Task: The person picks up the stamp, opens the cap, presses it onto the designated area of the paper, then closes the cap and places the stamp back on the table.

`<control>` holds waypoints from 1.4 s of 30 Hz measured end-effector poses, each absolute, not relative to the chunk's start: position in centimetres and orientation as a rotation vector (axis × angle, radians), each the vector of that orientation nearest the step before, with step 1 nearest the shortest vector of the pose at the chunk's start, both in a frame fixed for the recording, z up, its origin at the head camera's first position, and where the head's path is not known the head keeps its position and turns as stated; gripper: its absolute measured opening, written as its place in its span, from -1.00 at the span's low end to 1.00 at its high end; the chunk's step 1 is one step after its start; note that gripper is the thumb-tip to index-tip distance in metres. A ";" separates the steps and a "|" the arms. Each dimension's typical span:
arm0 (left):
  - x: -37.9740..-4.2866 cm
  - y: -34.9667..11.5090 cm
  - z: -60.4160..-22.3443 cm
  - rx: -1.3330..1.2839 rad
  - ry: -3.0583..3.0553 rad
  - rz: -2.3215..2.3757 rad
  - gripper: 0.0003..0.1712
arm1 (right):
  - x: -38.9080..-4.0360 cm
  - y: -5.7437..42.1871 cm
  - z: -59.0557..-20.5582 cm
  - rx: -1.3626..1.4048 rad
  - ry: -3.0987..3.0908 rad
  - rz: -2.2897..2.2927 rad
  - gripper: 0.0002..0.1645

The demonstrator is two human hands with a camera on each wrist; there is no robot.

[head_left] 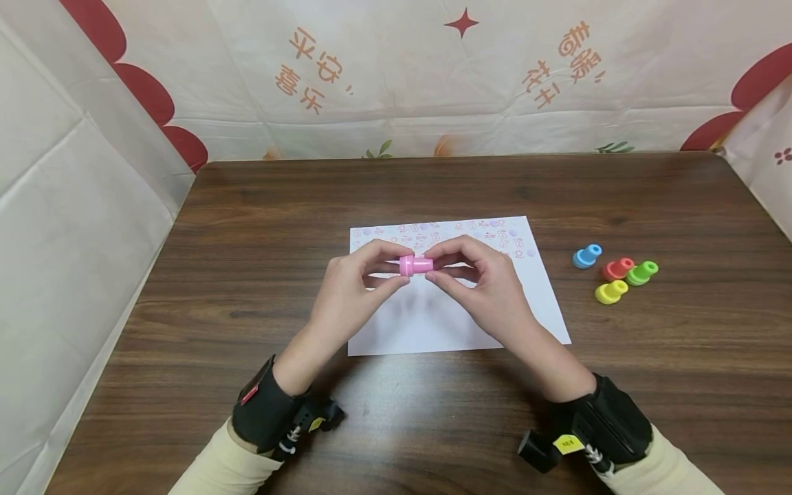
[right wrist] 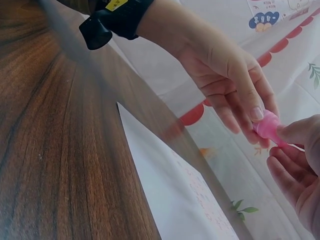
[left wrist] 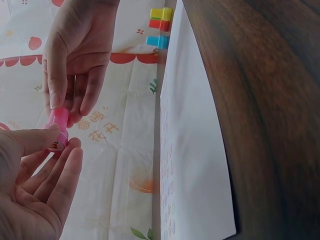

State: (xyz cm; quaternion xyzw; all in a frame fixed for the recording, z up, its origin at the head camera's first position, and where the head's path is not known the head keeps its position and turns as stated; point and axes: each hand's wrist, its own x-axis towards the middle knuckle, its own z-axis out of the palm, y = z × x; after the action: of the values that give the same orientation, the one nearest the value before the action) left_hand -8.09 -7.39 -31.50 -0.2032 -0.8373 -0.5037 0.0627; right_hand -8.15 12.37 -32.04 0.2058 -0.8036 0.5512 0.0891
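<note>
A pink toy stamp is held sideways above the paper by both hands. My left hand pinches its wide end between thumb and fingers, while the right hand grips the narrow handle end. In the left wrist view, a small dark-and-red picture shows on the flat wide end of the pink stamp. Under the hands lies a white sheet of paper, its far part covered in rows of small pink and purple stamp prints. The right wrist view also has the pink stamp between both hands.
Right of the paper stand a blue stamp, a red stamp, a green stamp and a yellow stamp, the last three close together. The brown wooden table ends at a patterned white cloth behind it.
</note>
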 end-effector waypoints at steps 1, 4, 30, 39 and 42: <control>-8.1 -7.4 -31.5 -0.609 -2.533 -1.520 -0.64 | -8.1 12.4 -32.0 0.610 -2.393 1.636 -0.67; -8.1 -7.5 -31.5 -0.602 -2.538 -1.517 -0.64 | -8.1 12.4 -32.0 0.613 -2.392 1.637 -0.67; -8.3 -9.0 -31.0 -0.532 -2.483 -1.492 -0.56 | -8.3 14.8 -31.4 0.534 -2.422 1.540 -0.71; -8.6 -10.3 -30.3 -0.477 -2.448 -1.496 -0.58 | -8.3 16.4 -31.2 0.480 -2.443 1.469 -0.71; -8.7 -10.7 -30.2 -0.470 -2.433 -1.496 -0.58 | -8.2 17.0 -31.1 0.447 -2.448 1.448 -0.71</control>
State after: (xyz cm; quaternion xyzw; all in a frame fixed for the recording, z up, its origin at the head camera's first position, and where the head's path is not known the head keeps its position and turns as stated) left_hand -8.74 -10.67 -30.17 -0.1611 -0.8342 -0.5128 0.1231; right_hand -8.21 16.96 -31.13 0.1539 -0.8430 0.4985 0.1311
